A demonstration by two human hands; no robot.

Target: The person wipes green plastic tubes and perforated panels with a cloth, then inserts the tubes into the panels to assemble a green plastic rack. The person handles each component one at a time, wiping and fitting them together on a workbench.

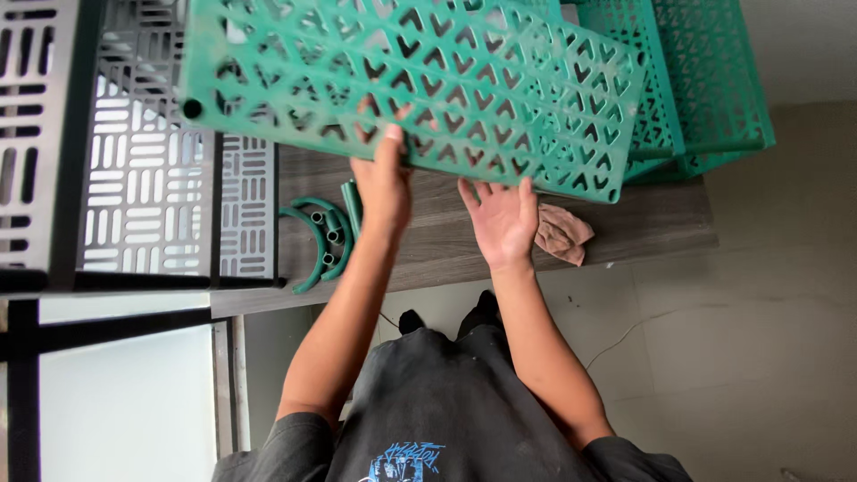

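Panel first: green perforated plastic panel (420, 85) w/ heart-shaped cutouts, tilted above wood-grain tabletop (643, 223). I see left hand (384, 183) gripping its lower edge; right hand (503, 219) open, fingertips touching edge. Curved green plastic tubes (320, 241), crumpled tan rag (562, 234) below.

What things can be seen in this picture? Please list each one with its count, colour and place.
perforated panel: one, green, held up over the table, tilted
green racks: stacked panels, count unclear, green, far right end of the table
curved pieces: a few, green, on the table beside short green tubes
cloth: one, pinkish brown, crumpled on the table near the right hand
table: one, grey-brown wood grain
slotted panels: several, grey and black, on the left
left hand: fingers gripping the green panel's lower edge
right hand: open, palm up, just under the panel's edge
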